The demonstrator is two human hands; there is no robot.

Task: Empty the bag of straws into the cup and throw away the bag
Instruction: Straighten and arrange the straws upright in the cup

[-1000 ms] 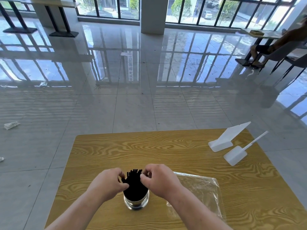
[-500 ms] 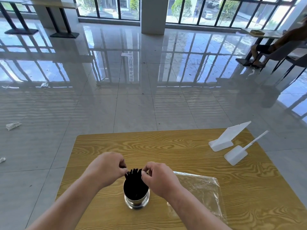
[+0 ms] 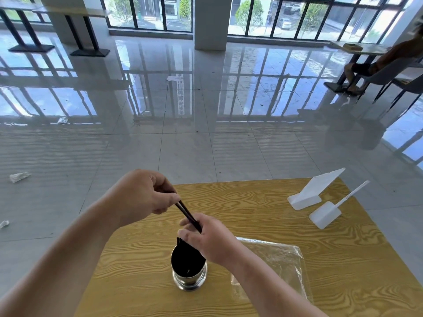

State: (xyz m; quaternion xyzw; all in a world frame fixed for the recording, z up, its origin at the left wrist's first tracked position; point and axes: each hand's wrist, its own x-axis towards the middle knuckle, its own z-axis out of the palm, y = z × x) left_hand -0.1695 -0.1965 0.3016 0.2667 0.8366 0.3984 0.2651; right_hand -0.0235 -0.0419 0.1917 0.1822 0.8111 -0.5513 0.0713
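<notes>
Reflecting windows (image 3: 148, 12), glossy floor (image 3: 194, 145), wood-grain table (image 3: 251, 202) bearing cup (image 3: 190, 279)

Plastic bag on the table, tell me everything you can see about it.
The plastic bag is clear, thin and crinkled, with glare on its folds. It lies flat on the wooden table just right of the steel cup and looks empty. The right forearm crosses in front of its near left part and hides that edge. Neither hand holds it: the left hand and right hand both pinch black straws above the cup.
</notes>
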